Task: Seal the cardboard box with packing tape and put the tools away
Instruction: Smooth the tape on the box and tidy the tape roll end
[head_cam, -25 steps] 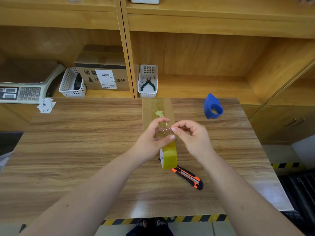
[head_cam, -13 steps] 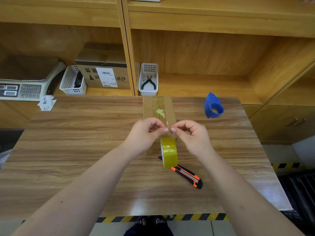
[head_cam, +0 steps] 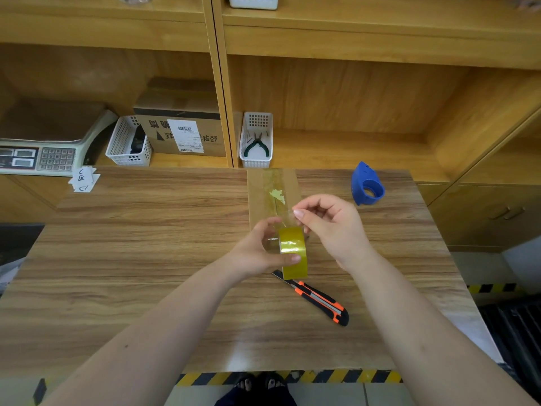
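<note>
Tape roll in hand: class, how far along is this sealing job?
Done: nothing sealed with this strip yet. In hand: left hand holds the tape roll; right hand pinches its free end above the box. Left: taping, storing the knife and dispenser.

A cardboard box [head_cam: 263, 194] lies on the table [head_cam: 146, 244] at the middle of its far edge. The tape dispenser [head_cam: 367, 186] stands near the far right corner, and paper slips [head_cam: 83, 179] overhang the far left corner. The utility knife [head_cam: 319, 301] lies right of centre, toward the near edge. Above it, between knife and box, the left hand [head_cam: 257, 253] holds the tape roll [head_cam: 292, 253], with the right hand [head_cam: 330, 227] just beside.
</note>
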The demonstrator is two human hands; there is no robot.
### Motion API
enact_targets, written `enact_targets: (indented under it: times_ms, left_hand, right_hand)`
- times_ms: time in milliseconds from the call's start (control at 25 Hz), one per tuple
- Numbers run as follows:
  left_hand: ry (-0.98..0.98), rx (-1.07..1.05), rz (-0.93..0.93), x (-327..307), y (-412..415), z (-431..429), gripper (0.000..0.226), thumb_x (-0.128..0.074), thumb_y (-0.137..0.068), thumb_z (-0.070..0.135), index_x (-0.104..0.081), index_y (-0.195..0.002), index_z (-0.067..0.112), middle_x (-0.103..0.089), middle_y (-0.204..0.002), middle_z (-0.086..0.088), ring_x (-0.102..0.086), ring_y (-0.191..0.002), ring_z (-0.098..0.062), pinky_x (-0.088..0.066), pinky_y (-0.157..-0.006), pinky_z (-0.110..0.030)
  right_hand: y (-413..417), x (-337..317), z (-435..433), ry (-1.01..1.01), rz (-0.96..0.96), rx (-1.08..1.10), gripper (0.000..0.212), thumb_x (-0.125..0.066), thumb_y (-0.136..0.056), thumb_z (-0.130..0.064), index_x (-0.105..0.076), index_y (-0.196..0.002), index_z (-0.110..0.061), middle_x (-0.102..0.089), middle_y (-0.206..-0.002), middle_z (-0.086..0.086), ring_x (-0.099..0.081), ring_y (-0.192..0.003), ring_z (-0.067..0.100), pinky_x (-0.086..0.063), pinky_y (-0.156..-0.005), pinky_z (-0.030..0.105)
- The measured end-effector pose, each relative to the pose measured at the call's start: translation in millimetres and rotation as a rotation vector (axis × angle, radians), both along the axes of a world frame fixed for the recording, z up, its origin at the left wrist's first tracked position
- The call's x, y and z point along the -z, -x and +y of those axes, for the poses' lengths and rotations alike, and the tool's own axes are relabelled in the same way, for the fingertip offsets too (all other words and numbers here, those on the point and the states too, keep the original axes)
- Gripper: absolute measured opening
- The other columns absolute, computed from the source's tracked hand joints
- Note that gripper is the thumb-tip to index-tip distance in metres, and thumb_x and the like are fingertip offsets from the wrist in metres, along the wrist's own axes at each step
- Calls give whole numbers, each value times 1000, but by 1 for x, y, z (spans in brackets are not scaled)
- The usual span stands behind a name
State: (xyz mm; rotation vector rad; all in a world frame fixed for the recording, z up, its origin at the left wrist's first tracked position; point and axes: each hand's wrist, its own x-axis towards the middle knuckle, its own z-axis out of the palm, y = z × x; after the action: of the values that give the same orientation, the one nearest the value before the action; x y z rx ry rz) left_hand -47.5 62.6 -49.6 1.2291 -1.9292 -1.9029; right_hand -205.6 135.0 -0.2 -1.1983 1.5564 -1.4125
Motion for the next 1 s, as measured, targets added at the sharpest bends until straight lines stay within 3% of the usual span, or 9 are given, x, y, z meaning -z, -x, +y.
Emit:
enact_targets:
  times_ms: [160, 320, 480, 600, 720, 880, 1000]
  left_hand:
    - [-23, -3, 69, -4, 1, -4, 85, -88, -66, 21, -41, -137, 31, -59, -126, 4, -53, -116, -5, -54, -85, -23]
    - [-50, 36, 85, -7, -2, -4, 80, -87, -67, 19, -43, -132, 35, -59, -122, 3, -56, -117, -12, -53, -95, -38]
    - [-130, 41, 178, -9, -4, 4, 82, -83, -71, 4, -40, -136, 29, -58, -118, -5, -68, -97, -14, -59, -81, -35]
    - [-109, -5, 190, -12, -2, 11, 88, -86, -65, 3, -39, -133, 33, -55, -116, -3, -67, -91, -11, -59, -77, -32]
    - [-12, -38, 184, -13, -2, 13, 106, -93, -51, 16, -32, -133, 43, -51, -122, -4, -62, -104, -14, -58, -85, -35]
    - [117, 13, 197, -23, -3, 13, 117, -95, -49, 18, -23, -134, 54, -44, -125, -3, -55, -111, -12, -54, -78, -19]
    - [202, 45, 181, -30, -5, 13, 114, -96, -46, 26, -26, -129, 60, -42, -126, -2, -51, -116, -17, -55, -83, -27]
  right_hand:
    - [5, -12, -5, 45, -8, -24, 15, -71, -83, -4, -73, -85, -19, -71, -77, 0, -62, -73, 16, -52, -68, 28]
    - [7, -19, -9, 60, 26, 8, 17, -71, -83, -4, -73, -84, -22, -71, -75, -5, -62, -71, 10, -52, -69, 25]
    - [14, -20, -17, 71, -51, 132, 16, -69, -83, -1, -73, -82, -17, -74, -93, -3, -63, -72, 16, -52, -68, 27]
    - [19, -21, -22, 34, -43, 204, 9, -71, -82, -4, -74, -83, -13, -73, -103, -5, -65, -85, 7, -53, -74, 22]
    - [23, -20, -24, -64, -38, 281, 7, -73, -81, -11, -75, -81, -18, -73, -88, -6, -63, -80, 6, -53, -78, 27]
    - [21, -16, -25, -191, 71, 274, 4, -73, -81, -12, -75, -81, -16, -71, -78, -5, -62, -73, 8, -53, -73, 25]
    - [18, -13, -25, -256, 129, 240, 9, -73, -81, -12, -74, -75, -18, -71, -73, 2, -64, -72, 15, -56, -75, 33]
